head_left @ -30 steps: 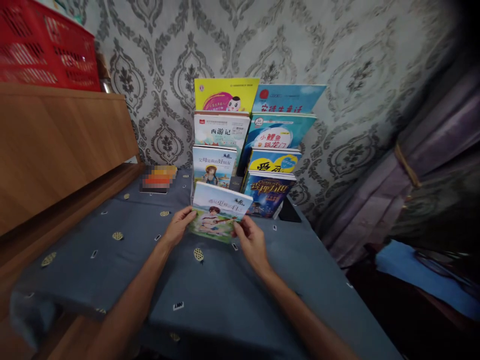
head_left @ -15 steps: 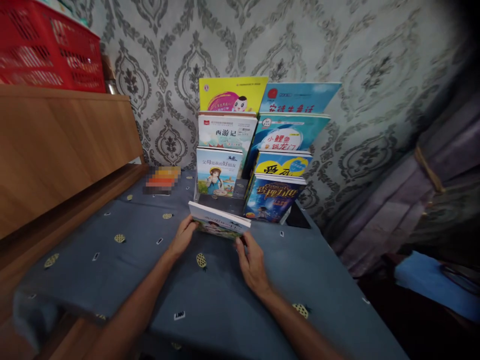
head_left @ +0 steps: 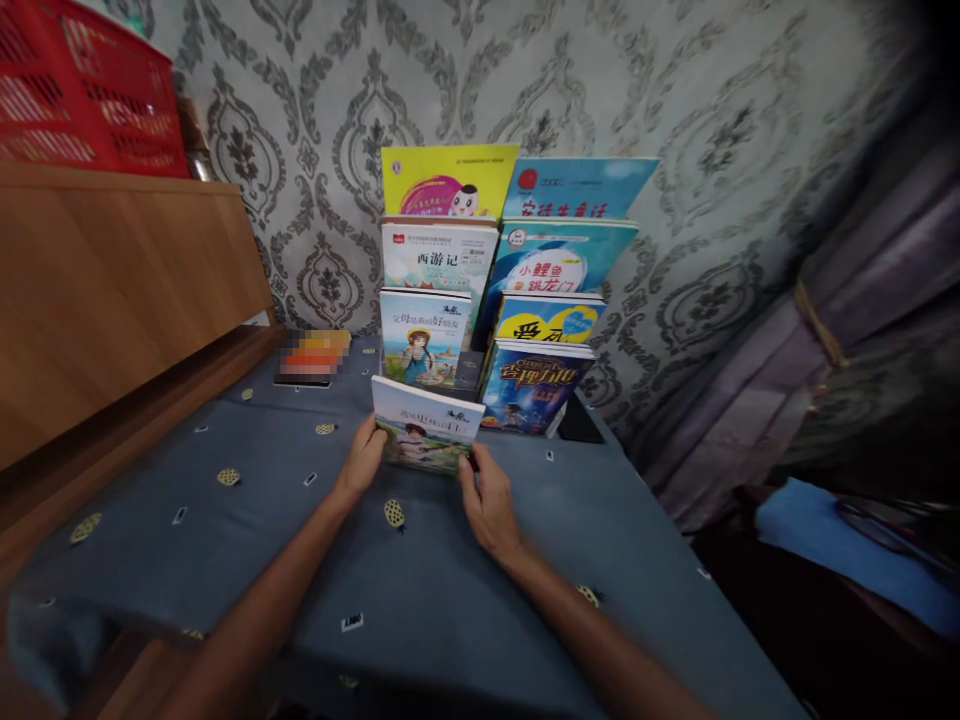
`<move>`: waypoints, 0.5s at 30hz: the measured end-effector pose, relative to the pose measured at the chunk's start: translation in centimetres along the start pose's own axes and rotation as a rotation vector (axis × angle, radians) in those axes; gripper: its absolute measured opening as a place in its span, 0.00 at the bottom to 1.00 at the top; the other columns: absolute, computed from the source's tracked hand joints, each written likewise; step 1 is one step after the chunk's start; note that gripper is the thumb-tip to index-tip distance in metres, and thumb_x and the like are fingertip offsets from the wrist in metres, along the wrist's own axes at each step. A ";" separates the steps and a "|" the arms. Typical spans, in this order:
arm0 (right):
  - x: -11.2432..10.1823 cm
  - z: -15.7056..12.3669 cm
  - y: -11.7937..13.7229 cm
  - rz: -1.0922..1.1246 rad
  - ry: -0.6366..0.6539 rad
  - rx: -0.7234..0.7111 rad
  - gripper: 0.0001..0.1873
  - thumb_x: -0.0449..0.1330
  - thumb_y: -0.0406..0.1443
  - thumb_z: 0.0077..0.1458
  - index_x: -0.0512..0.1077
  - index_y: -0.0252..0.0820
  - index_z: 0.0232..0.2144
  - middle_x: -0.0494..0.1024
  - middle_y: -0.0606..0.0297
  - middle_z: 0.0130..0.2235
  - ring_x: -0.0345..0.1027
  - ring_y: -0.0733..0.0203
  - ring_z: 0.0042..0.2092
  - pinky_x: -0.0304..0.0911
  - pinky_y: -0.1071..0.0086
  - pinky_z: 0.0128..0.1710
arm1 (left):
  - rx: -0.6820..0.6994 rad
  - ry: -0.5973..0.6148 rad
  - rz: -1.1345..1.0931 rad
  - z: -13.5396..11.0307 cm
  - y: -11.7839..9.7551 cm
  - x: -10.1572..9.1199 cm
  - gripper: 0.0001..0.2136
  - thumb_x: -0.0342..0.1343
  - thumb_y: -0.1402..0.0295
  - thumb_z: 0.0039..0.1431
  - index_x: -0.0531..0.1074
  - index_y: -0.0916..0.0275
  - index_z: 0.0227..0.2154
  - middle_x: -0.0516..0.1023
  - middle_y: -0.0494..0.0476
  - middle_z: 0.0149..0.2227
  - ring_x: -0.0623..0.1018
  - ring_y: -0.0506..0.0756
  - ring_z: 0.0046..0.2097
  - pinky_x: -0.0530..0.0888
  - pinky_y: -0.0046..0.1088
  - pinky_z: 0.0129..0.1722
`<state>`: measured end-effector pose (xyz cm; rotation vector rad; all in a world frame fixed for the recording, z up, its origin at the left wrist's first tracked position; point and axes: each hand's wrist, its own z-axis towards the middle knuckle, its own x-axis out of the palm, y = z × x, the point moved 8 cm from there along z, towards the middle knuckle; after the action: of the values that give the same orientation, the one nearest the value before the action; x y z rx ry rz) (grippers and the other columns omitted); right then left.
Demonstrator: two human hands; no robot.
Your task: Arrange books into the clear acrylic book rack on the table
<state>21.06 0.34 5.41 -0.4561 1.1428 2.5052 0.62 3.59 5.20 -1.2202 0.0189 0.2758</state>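
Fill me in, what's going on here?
A person grips a small book in both hands: left hand on its left edge, right hand at its lower right corner. It is tilted, cover up, just in front of a tiered rack of books on a blue-clothed table. A red crate sits on a wooden cabinet at left.

Counter [head_left: 645, 560]: covered by a blue-grey cloth [head_left: 255, 520] printed with small yellow ovals and white tags.
Small book [head_left: 424, 432]: held tilted between the left hand [head_left: 361, 462] and the right hand [head_left: 486, 500], one side edge gripped by each. Whether its lower edge is touching the cloth cannot be told.
Book rack [head_left: 471, 368]: stood just beyond both hands at the wall end of the counter, with books set in stepped rows, two columns wide.
Blurred flat stack [head_left: 311, 357]: laid beyond and to the left of the left hand, well apart from it.
Dark flat object [head_left: 579, 425]: laid beyond and to the right of the right hand, just beside the rack's foot.
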 end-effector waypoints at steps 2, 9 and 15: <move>0.2 0.9 -0.5 -0.006 -0.013 0.013 0.13 0.46 0.38 0.67 0.68 0.41 0.46 0.79 0.56 0.43 0.73 0.54 0.43 0.67 0.63 0.45 | 0.011 0.000 0.033 0.8 -0.2 0.3 0.18 0.43 0.71 0.51 0.73 0.62 0.42 0.80 0.55 0.44 0.75 0.56 0.48 0.71 0.30 0.51; 1.1 4.1 -2.7 -0.048 -0.042 0.087 0.15 0.46 0.39 0.66 0.69 0.39 0.46 0.79 0.54 0.42 0.73 0.53 0.42 0.67 0.63 0.43 | -0.016 -0.095 0.257 3.8 0.6 0.1 0.17 0.46 0.73 0.49 0.72 0.63 0.42 0.80 0.59 0.41 0.76 0.57 0.43 0.71 0.33 0.47; 1.9 6.4 -3.1 -0.010 -0.107 0.015 0.16 0.45 0.37 0.66 0.69 0.39 0.47 0.78 0.53 0.45 0.72 0.53 0.46 0.66 0.60 0.48 | 0.041 -0.197 0.246 5.3 1.3 -1.0 0.11 0.51 0.72 0.48 0.71 0.61 0.36 0.77 0.54 0.32 0.74 0.56 0.36 0.70 0.31 0.39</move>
<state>19.83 7.51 6.50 -0.3183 1.1151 2.4780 -1.36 8.72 5.99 -1.1458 0.0038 0.6072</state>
